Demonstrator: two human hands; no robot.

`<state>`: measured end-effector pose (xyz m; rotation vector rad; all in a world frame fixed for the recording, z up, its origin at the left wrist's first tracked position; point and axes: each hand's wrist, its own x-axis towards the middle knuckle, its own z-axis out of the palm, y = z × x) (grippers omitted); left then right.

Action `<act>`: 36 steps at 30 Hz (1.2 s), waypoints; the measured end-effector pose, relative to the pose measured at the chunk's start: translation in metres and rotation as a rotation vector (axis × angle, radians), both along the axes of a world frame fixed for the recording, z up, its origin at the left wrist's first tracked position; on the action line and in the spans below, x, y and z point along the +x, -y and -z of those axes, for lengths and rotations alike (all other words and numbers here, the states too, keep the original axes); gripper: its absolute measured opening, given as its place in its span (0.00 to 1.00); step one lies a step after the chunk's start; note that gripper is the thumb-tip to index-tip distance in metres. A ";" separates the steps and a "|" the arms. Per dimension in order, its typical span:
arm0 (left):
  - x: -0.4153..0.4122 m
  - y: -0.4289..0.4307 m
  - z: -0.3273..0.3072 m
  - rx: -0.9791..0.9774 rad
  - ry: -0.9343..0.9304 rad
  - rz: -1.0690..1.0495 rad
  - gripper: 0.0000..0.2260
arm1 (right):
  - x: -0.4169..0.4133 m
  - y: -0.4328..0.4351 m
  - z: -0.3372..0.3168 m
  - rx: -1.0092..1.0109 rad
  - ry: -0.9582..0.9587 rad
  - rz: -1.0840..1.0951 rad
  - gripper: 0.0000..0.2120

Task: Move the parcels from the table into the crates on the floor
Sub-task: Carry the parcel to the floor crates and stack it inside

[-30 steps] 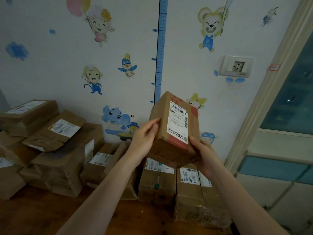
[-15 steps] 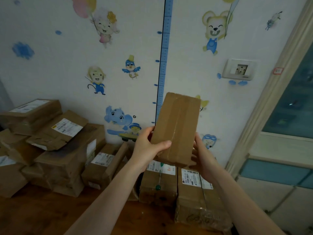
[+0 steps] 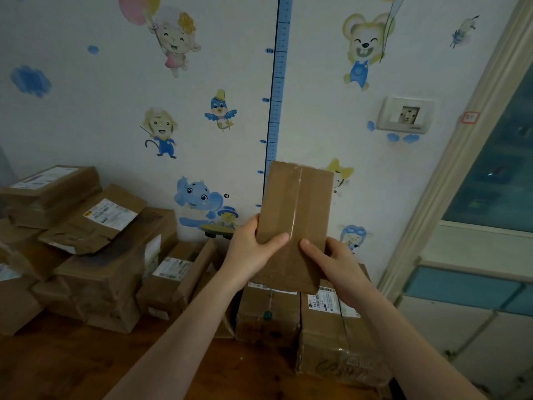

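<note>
Left hand and right hand grip a flat, rectangular cardboard parcel, its taped seam glossy, raised above creased brown parcels on the wooden table.

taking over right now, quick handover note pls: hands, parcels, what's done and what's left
Left hand: grips the lower left edge of the held parcel, thumb on its taped face.
Right hand: grips the lower right edge, thumb on the same face.
The held parcel is upright in the air above the table, plain taped side toward the camera.
On the table: a pile of parcels at the left, and a row beneath the hands.
Crates: not in view.
Done: one parcel lifted.
Left: carry it to a crate, then the rest.
</note>
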<state>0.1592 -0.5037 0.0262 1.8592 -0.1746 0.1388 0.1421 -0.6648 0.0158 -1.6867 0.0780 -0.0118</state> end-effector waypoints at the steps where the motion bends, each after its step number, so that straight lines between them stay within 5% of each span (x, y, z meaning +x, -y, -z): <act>1: 0.000 0.000 0.001 -0.011 0.015 -0.001 0.21 | -0.001 -0.001 -0.001 -0.017 0.011 -0.003 0.16; 10: 0.000 -0.007 -0.001 0.010 0.042 -0.061 0.22 | 0.000 -0.006 -0.003 -0.059 0.122 -0.002 0.19; 17: 0.000 -0.006 -0.006 0.025 0.066 -0.019 0.14 | 0.004 -0.006 -0.002 -0.043 0.176 0.063 0.18; 22: 0.003 -0.003 -0.002 -0.029 -0.036 0.013 0.19 | 0.011 0.000 -0.010 -0.082 0.145 0.157 0.22; 36: 0.006 0.001 -0.004 0.106 0.095 0.086 0.23 | 0.002 0.005 -0.016 -0.061 0.223 0.103 0.24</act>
